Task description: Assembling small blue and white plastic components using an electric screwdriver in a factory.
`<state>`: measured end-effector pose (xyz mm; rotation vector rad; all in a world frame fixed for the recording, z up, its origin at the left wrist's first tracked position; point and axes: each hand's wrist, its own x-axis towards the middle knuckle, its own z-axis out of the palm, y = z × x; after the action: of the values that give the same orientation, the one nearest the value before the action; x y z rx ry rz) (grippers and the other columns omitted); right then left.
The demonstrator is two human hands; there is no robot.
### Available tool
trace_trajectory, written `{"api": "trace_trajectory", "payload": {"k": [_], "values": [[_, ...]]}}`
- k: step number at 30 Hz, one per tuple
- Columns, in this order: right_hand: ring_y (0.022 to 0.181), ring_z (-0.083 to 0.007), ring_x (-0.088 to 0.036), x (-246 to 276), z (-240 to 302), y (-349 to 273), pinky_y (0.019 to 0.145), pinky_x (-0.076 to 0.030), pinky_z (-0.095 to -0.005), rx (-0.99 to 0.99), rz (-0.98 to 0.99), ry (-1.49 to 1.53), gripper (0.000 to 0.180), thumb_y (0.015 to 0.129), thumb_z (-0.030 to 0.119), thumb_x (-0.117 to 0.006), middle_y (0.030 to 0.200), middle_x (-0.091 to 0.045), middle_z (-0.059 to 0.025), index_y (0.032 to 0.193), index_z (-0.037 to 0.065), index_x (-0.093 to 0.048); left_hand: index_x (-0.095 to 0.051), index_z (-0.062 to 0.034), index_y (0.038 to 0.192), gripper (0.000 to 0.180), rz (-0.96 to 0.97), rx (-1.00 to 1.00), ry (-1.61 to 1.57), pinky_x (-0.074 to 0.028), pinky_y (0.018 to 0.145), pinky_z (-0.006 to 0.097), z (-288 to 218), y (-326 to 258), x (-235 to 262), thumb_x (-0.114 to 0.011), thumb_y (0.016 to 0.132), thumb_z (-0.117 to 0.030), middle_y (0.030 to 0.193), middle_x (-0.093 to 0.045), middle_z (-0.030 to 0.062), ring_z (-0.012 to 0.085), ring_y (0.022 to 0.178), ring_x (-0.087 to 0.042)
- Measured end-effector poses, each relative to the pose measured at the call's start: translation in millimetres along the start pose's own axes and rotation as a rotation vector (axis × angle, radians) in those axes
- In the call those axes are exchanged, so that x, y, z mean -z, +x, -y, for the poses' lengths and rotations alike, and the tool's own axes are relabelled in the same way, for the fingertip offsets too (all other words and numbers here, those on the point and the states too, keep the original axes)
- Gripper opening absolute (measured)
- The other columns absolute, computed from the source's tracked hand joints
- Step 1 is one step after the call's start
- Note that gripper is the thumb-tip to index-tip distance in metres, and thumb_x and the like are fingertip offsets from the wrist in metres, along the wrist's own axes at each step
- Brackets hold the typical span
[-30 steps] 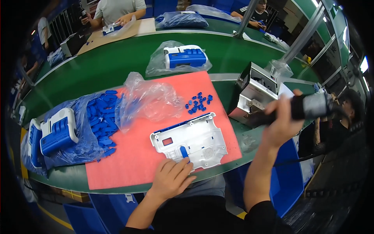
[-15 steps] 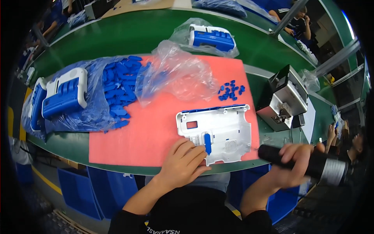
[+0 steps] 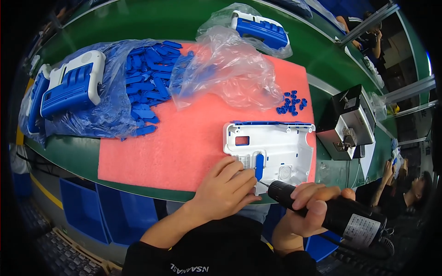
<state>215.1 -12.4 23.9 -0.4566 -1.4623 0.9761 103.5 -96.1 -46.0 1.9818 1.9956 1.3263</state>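
Note:
A white plastic housing (image 3: 298, 149) with a blue edge lies hollow side up at the near right of the pink foam mat (image 3: 152, 168). Inside it sits a slim blue plastic strip (image 3: 259, 166). My left hand (image 3: 225, 189) grips the housing's near left edge, fingertips beside the strip's lower end. My right hand (image 3: 306, 209) is closed round a black electric screwdriver (image 3: 340, 216), tilted with its bit toward the strip's lower end. Whether the bit touches a screw there is too small to tell.
Loose blue strips (image 3: 149, 76) spill from a plastic bag at left, beside blue-and-white housings (image 3: 76, 87). Clear plastic (image 3: 230, 73) covers the mat's far part. Small blue pieces (image 3: 292, 105) lie at right, near a metal-and-black device (image 3: 350, 122). Another bagged housing (image 3: 262, 31) stands behind.
My right hand has brought the screwdriver leftward, its bit now at the blue strip's lower end. My left hand stays on the housing. The whole view has shifted a little.

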Motion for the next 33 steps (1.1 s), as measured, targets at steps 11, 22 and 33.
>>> {"api": "trace_trajectory", "payload": {"k": [11,22,33], "values": [[0.048,-0.0146,-0.051,9,1,-13,0.053,-0.049,-0.0326,-0.005,0.227,-0.018,0.035,0.082,0.014,-0.064,0.064,-0.047,-0.005,0.097,0.01,-0.032,-0.057,-0.0047,0.087,0.034,-0.024,-0.057,0.032,-0.041,0.084,0.037,-1,3,0,-0.074,0.063,-0.023,0.091,-0.052,0.0047,0.0221,0.087,-0.05],[0.051,-0.0109,-0.047,90,16,100,0.052,-0.042,-0.0257,-0.035,-0.32,0.232,0.04,0.084,0.008,-0.057,0.066,-0.046,-0.0028,0.119,-0.003,-0.04,-0.059,-0.0048,0.091,0.021,0.188,-0.321,0.417,-0.038,0.066,0.033,-24,15,9,-0.059,0.076,-0.019,0.084,-0.053,0.0054,0.0178,0.075,-0.05],[0.08,-0.0139,-0.055,118,-47,84,0.072,-0.044,-0.0256,-0.19,-0.331,-0.158,0.064,0.077,-0.001,-0.066,0.09,-0.056,-0.0066,0.131,0.001,-0.032,-0.059,-0.0079,0.086,0.014,0.114,-0.299,0.691,-0.04,0.076,0.037,80,126,54,-0.063,0.074,-0.014,0.088,-0.058,0.0057,0.0254,0.082,-0.052]]}}
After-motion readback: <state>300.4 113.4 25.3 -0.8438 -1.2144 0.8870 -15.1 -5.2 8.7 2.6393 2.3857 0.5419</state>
